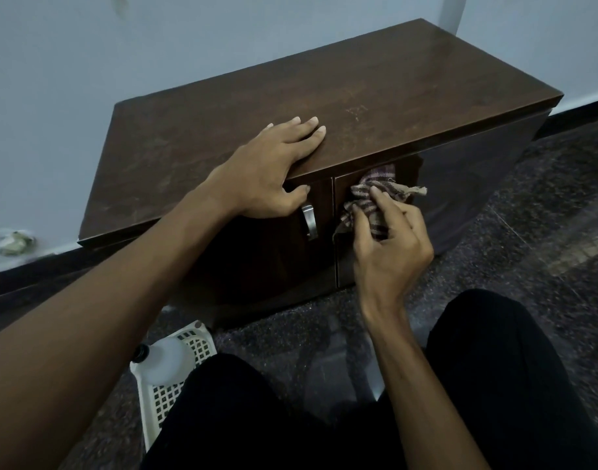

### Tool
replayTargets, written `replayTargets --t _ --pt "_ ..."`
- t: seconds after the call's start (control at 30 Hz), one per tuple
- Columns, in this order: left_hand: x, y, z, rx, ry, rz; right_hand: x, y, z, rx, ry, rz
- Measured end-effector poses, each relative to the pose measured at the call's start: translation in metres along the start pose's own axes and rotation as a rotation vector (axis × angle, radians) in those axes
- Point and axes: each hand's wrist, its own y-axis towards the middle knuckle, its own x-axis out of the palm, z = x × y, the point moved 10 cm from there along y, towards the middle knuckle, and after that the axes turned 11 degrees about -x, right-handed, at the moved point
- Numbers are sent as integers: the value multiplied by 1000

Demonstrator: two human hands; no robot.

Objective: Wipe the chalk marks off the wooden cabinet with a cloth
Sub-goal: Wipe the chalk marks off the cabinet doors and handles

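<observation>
Cabinet (pixel 392 79) stands on the floor against the wall, right in front of me, and both doors are closed. My left hand (pixel 273 171) is released: its fingers lie flat on the top and the thumb hangs down over the front edge, just above the handle (pixel 309 220). I think it is only keeping me steady. My right hand (pixel 389 239) is grasping the cloth (pixel 372 198), all bunched up, and pushes it onto the right door (pixel 460 184) near the top, close to the gap between the doors.

I think I am part way through. I am rubbing the door now, but it is too dark to tell if any chalk is on it. On the top I can see faint chalk marks (pixel 355 111) near the middle and some pale smudges more to the left. So I guess the top is not clean yet and needs a wipe too.

By my left knee a white basket (pixel 195 344) sits on the floor. A pale bottle (pixel 161 364) with a dark cap lies in it. I cannot see what is inside the cabinet.
</observation>
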Motion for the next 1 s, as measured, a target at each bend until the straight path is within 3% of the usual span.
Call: replayTargets --t 0.17,0.37,0.5,0.73,0.8,1.0 --pt "-1 0 1 -4 -2 -3 0 -16 8 -39 -16 45" --pt "-1 0 3 1 -10 4 14 -59 66 305 82 29" --pt "0 1 0 1 -13 2 23 -72 86 432 141 45" --pt "0 1 -1 5 -11 3 -1 -49 138 738 111 380" --pt "0 0 -1 4 -15 0 -10 -10 135 682 125 426" --pt "1 1 2 14 0 -10 -28 76 53 213 99 440"
